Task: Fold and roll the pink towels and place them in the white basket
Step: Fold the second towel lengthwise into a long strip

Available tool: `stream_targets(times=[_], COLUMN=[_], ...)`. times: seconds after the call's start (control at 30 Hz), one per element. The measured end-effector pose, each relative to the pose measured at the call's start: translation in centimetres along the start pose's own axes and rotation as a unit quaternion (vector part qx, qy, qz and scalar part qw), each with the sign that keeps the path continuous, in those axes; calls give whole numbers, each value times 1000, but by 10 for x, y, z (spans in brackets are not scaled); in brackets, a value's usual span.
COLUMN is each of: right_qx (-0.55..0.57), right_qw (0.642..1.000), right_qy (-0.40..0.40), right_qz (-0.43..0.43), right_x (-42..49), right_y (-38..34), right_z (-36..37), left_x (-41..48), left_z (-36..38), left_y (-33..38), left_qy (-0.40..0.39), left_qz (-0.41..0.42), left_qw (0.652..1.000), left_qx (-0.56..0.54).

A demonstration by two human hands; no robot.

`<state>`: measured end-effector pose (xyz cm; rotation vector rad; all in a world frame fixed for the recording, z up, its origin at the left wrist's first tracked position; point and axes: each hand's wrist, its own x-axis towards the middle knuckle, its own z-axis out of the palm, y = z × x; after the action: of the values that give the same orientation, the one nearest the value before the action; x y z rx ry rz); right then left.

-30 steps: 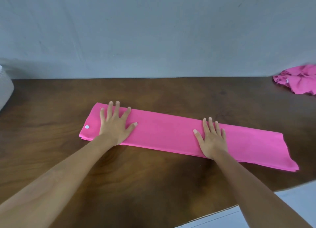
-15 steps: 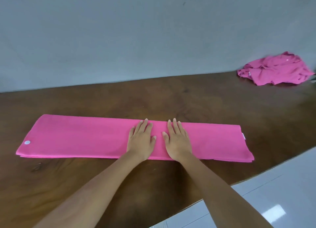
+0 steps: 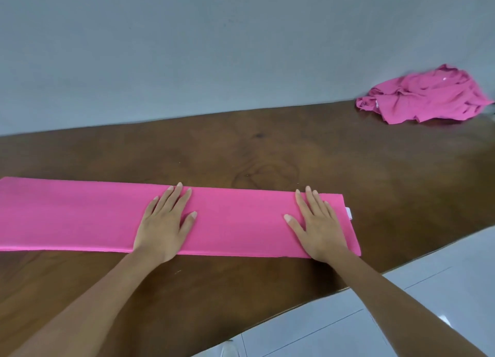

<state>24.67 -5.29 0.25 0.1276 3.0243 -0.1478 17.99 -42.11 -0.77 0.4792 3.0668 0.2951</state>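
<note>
The brown wooden worktop carries one folded pink towel, a long flat strip across its near side, and one crumpled pink heap well apart at the far right; how many towels that heap holds cannot be told. The white basket is out of view. Two hands press the strip with straight fingers, holding nothing. The left hand rests mid-strip, and the right hand has slid from beside it to the right end, near one white tag. The fold looks smoothed, so rolling seems next.
</note>
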Motion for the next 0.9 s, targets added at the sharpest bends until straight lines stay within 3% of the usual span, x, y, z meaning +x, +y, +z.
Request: stream_targets(times=[0.23, 0.9], right_qx=[-42, -7], right_qw=[999, 997], right_qy=[-7, 54], right_qz=[-29, -51], right_x=[2, 8], right_y=[62, 71], right_z=[-7, 5], left_x=[-1, -95], left_z=[0, 7], left_y=[4, 55], left_qy=[8, 106], left_qz=[-13, -174], left_qw=[1000, 979], left_qx=[6, -27])
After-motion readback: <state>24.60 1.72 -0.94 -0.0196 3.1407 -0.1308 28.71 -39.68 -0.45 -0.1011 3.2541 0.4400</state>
